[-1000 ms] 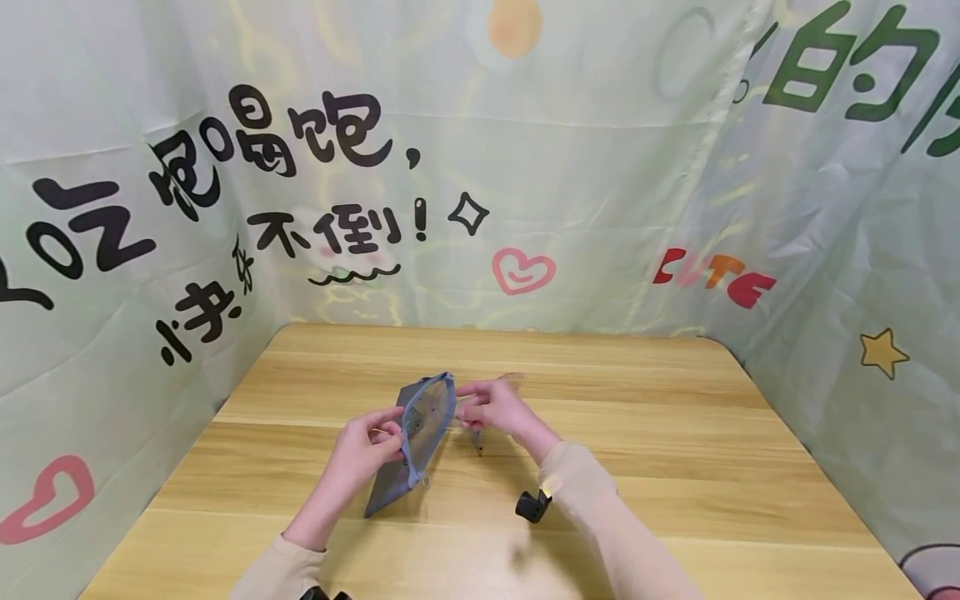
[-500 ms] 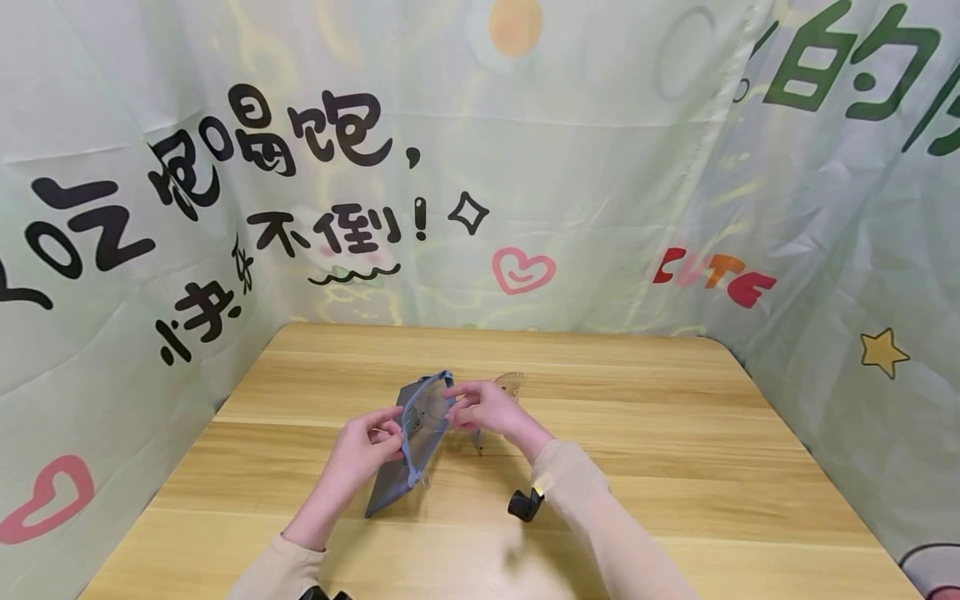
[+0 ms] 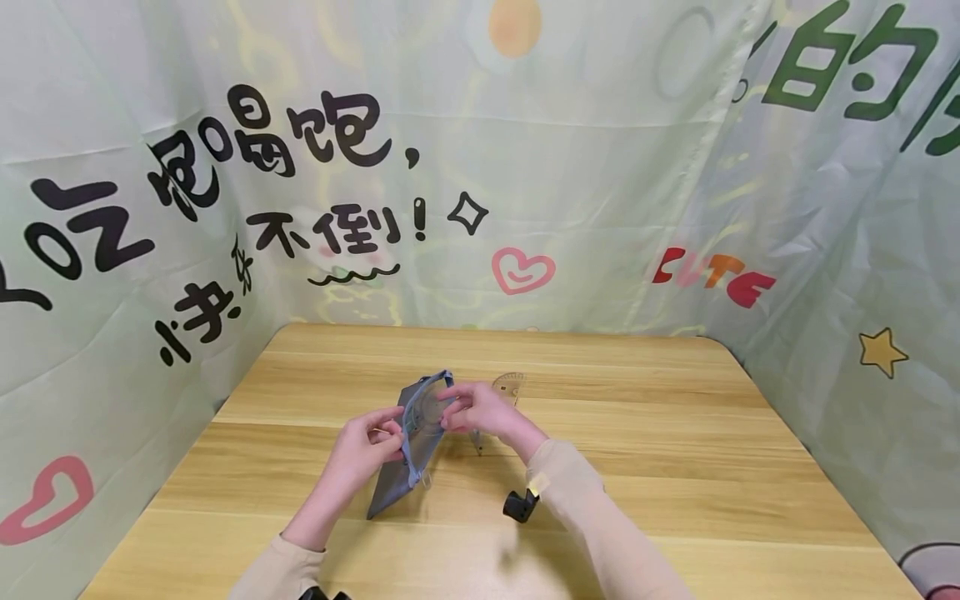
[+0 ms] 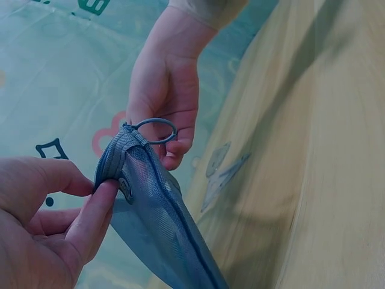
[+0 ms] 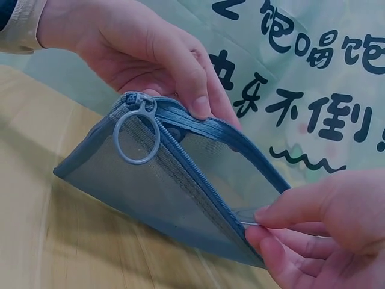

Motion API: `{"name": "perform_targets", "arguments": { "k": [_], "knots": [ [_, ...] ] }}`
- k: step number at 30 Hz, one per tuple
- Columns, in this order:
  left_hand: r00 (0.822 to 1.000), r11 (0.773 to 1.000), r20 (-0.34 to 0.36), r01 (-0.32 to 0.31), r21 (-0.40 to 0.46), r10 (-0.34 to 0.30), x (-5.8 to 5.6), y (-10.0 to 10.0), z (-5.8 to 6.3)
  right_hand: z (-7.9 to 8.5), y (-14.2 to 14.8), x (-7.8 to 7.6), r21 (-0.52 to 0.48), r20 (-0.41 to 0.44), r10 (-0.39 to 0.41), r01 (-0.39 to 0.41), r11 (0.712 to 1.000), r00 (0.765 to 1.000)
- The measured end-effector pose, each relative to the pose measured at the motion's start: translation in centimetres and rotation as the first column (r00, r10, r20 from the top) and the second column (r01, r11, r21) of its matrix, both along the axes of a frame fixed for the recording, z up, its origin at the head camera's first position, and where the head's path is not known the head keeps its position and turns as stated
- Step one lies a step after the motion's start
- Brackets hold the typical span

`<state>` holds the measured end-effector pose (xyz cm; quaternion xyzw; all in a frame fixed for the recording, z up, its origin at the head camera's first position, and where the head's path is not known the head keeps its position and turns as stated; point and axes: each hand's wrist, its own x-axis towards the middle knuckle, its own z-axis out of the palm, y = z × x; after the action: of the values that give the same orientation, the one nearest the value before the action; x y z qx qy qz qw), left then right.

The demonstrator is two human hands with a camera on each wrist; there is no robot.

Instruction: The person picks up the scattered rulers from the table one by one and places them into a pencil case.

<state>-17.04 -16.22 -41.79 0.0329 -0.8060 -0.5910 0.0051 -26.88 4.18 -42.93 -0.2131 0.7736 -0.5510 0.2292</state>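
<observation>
Our right hand (image 3: 480, 410) has shifted left, pinching a clear piece (image 5: 245, 215) at the opening; our left hand (image 3: 363, 446) pinches the pouch (image 5: 159, 183), nearer the tabletop's (image 3: 645, 433) left edge. Probably inserting; next needs release inside.

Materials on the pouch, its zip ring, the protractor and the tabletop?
Pouch: probably synthetic mesh, matte; fine weave, see-through.
Ring: likely plastic, smooth; uniform blue-grey, though coated metal is possible.
Protractor: probably clear plastic; table grain shows through behind its markings.
Tabletop: wood or wood-look laminate, slight sheen; grain and light reflection show, can't tell which.
</observation>
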Motion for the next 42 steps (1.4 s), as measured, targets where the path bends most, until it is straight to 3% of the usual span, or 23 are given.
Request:
{"name": "perform_targets", "arguments": {
  "k": [25, 33, 42],
  "knots": [
    [1.000, 0.999, -0.005, 0.011, 0.031, -0.011, -0.05, 0.10, 0.19, 0.08, -0.21, 0.34, 0.061, -0.013, 0.055, -0.055, 0.997, 0.998],
    [1.000, 1.000, 0.000, 0.008, 0.029, -0.008, -0.09, 0.11, 0.19, 0.07, -0.14, 0.23, 0.102, -0.073, 0.034, -0.027, 0.994, 0.997],
    [1.000, 1.000, 0.004, 0.007, 0.028, -0.007, 0.13, 0.06, 0.27, 0.01, 0.10, 0.16, 0.101, -0.076, 0.017, -0.009, 0.995, 0.997]
  ]
}}
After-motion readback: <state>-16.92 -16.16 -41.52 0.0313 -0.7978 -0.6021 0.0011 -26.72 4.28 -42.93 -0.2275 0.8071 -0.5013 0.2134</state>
